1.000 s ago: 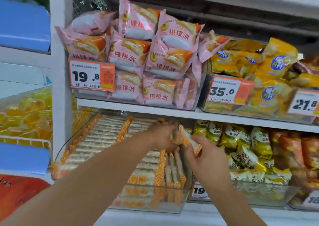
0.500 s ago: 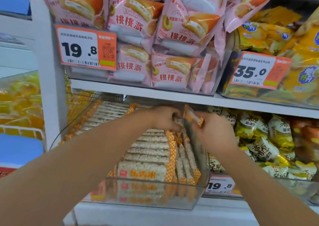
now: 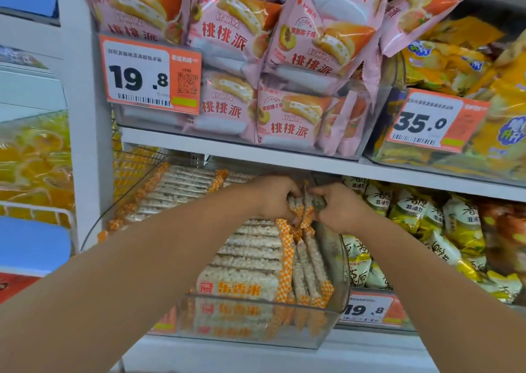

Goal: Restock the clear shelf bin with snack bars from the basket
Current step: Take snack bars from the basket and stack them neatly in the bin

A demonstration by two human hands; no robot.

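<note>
Working at the back right corner of the clear shelf bin, your left hand curls round the standing snack bars while your right hand pinches more of them from just beside the bin's right wall. Press too hard and the upright row could topple onto the flat stack at its left. Since a second ago, your hands have sunk lower, and the raised bar is down among the rest.

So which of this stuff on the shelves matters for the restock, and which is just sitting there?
Job:
clear bin
snack bars in it
bars both hands hold
left hand
right hand

Just there:
pink pie packs
yellow bags
green-yellow packets
price tags
</note>
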